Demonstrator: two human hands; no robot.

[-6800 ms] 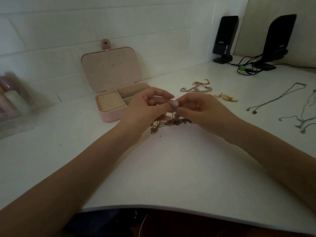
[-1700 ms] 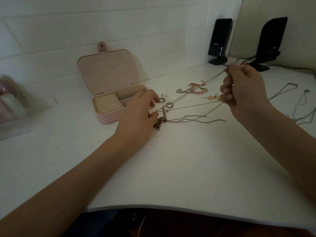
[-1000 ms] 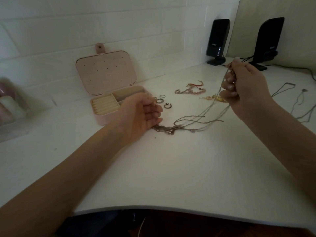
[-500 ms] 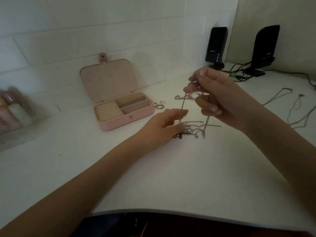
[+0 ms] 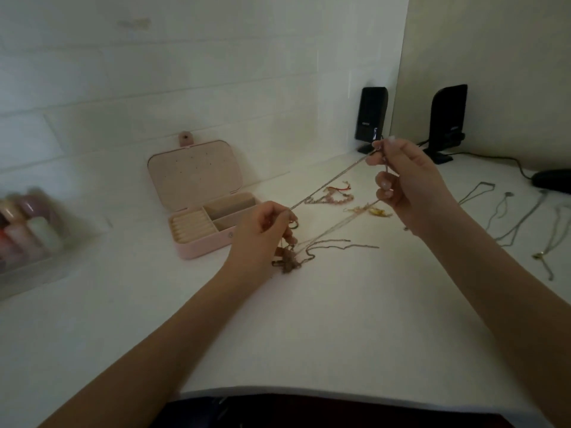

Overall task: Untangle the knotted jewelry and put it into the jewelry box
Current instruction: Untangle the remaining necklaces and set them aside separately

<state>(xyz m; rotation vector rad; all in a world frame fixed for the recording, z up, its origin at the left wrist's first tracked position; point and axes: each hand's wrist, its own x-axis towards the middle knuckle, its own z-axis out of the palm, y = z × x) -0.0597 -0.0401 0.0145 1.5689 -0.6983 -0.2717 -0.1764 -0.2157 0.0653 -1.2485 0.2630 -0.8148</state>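
A knot of thin chains (image 5: 289, 262) lies on the white table just below my left hand (image 5: 265, 234). My left hand pinches one end of a silver chain (image 5: 332, 180), which runs taut up to my right hand (image 5: 404, 183), raised above the table and gripping its other end. More strands hang from my right hand down toward the knot. The pink jewelry box (image 5: 204, 205) stands open to the left of my left hand, lid upright, with ring rolls and bare compartments.
A pink bead bracelet (image 5: 333, 196) and a gold piece (image 5: 375, 211) lie behind the chains. Several loose necklaces (image 5: 522, 220) are spread at the right. Two black speakers (image 5: 370, 117) stand at the back; a clear case with bottles (image 5: 27, 236) is at the left.
My right hand has moved up and to the right, stretching the chain taut. My left hand went from lying flat by the knot to pinching the chain's lower end.
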